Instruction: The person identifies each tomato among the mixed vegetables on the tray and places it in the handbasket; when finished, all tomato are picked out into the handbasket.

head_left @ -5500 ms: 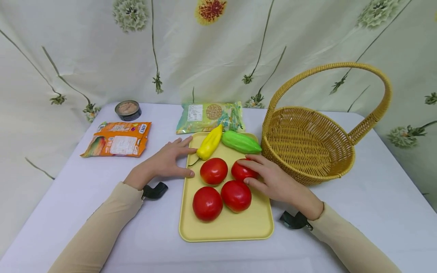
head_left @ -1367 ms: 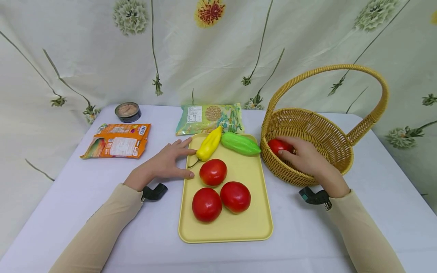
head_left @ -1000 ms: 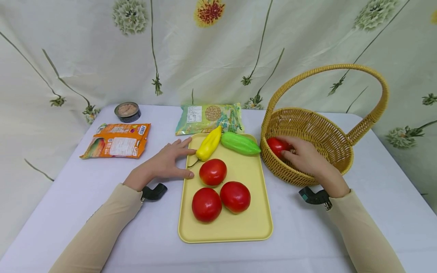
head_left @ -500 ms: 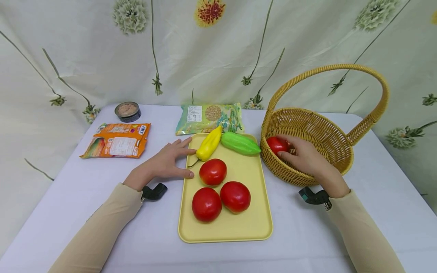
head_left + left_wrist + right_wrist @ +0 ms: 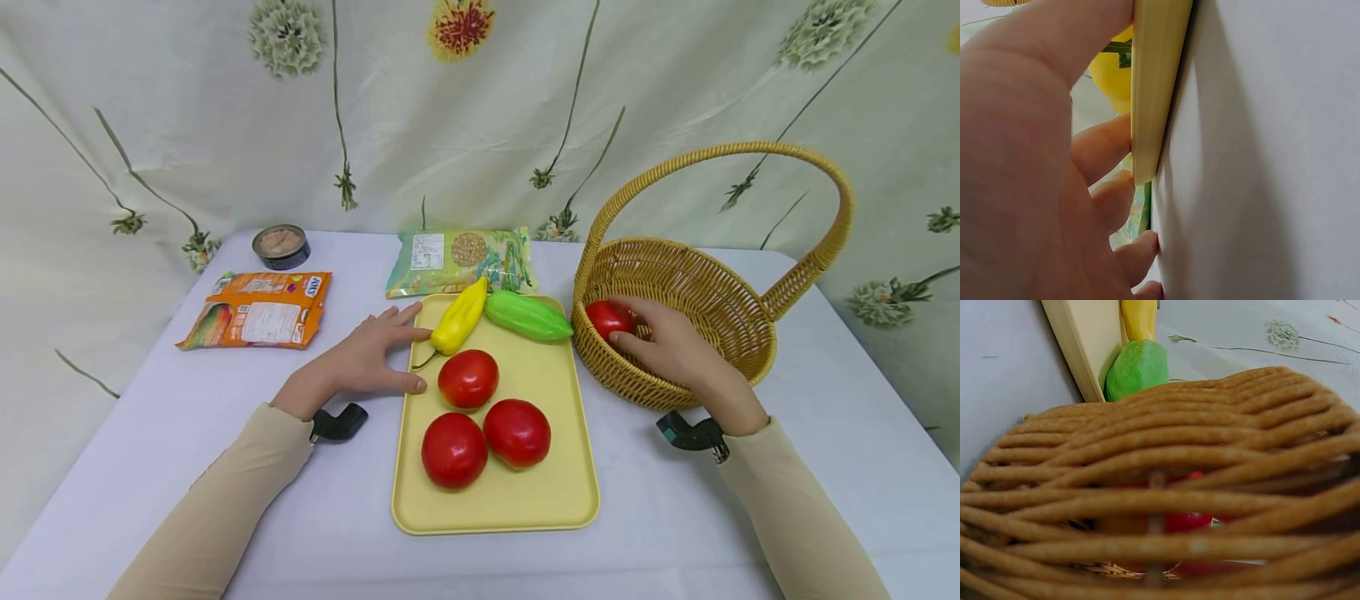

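My right hand [image 5: 663, 337] reaches inside the wicker basket [image 5: 675, 392], thumb and fingers around a red tomato [image 5: 606, 319] by the near left wall. Through the weave, the right wrist view shows red patches of that tomato [image 5: 1188, 522]. At the left edge of the yellow tray [image 5: 558, 500], my left hand [image 5: 367, 354] lies with spread fingers; in the left wrist view its fingertips are right at the tray's side [image 5: 1157, 94]. On the tray are three red tomatoes [image 5: 453, 450], a yellow pepper [image 5: 461, 317] and a ridged green vegetable [image 5: 528, 315].
Behind the tray lies a green-yellow packet [image 5: 465, 260]. An orange packet [image 5: 262, 308] and an opened tin [image 5: 281, 247] are at the back left. The basket's tall handle [image 5: 720, 150] arches over its opening. A floral cloth [image 5: 480, 125] hangs behind the table.
Since the oldest frame, my right hand has carried one tomato rightward from the tray into the basket. Over the last second its fingers shifted slightly on the tomato. My left hand stayed put.
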Motion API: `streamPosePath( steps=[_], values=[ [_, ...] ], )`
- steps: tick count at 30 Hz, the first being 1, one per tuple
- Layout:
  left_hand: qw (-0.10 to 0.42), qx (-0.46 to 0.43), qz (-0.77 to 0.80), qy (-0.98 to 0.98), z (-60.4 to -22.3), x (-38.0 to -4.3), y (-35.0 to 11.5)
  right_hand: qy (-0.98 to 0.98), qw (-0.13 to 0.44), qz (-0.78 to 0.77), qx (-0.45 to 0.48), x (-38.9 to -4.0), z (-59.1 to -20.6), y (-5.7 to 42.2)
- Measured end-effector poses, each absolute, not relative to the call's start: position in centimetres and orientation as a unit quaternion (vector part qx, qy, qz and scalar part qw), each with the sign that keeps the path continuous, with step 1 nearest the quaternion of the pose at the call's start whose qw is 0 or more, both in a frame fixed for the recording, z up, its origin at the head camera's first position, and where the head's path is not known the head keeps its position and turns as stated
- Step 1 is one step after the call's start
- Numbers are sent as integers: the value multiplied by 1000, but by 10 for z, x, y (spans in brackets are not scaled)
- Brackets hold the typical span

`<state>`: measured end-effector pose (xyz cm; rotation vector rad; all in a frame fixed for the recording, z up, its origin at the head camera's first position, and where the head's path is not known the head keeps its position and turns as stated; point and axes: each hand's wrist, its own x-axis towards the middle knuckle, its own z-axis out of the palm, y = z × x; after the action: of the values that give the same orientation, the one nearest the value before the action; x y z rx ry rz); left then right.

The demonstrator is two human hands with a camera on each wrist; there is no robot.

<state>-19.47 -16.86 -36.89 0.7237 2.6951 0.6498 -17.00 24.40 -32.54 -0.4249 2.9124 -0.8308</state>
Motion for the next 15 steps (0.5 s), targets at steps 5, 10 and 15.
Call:
streamPosePath(
  steps=[5,10,15],
  values=[
    [137,250,225,932,-369,-195,-169,952,39,-271,-139,-170,-325,244],
    [136,250,224,932,-371,-195,-169,951,33,-272,-144,-170,-325,244],
    [136,249,223,933,-371,-196,-169,951,24,-269,-148,-169,-324,244]
  ],
)
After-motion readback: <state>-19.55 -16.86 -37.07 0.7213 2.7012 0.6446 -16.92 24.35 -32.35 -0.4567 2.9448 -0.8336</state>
